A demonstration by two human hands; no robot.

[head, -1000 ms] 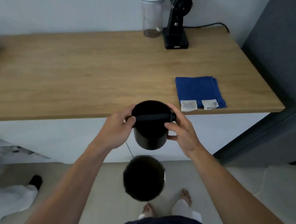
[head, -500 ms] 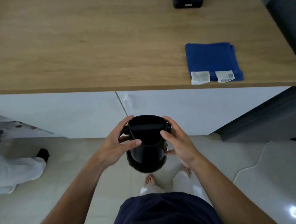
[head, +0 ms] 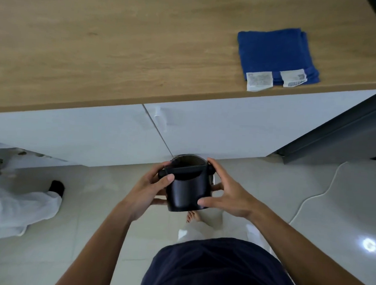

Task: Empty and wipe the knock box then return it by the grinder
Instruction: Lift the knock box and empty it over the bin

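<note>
The black knock box (head: 187,191), a round tub with a black bar across its mouth, is held low in front of me over the floor, mouth tilted away towards the cabinets. My left hand (head: 148,189) grips its left side, thumb by the bar's end. My right hand (head: 225,195) grips its right side, thumb on the lower wall. A folded blue cloth (head: 274,53) with white labels lies on the wooden counter (head: 122,41) near its front right edge. The grinder is out of view.
White cabinet doors (head: 96,135) run below the counter. A dark grey tall unit (head: 340,133) stands at the right. A white cable (head: 319,192) snakes over the tiled floor. Another person's white trouser leg and dark foot (head: 26,208) are at the left.
The knock box has come down from counter-edge height to well below it, both hands still on it. My view has tipped downward; the grinder, jar and the dark bin on the floor have left the frame.
</note>
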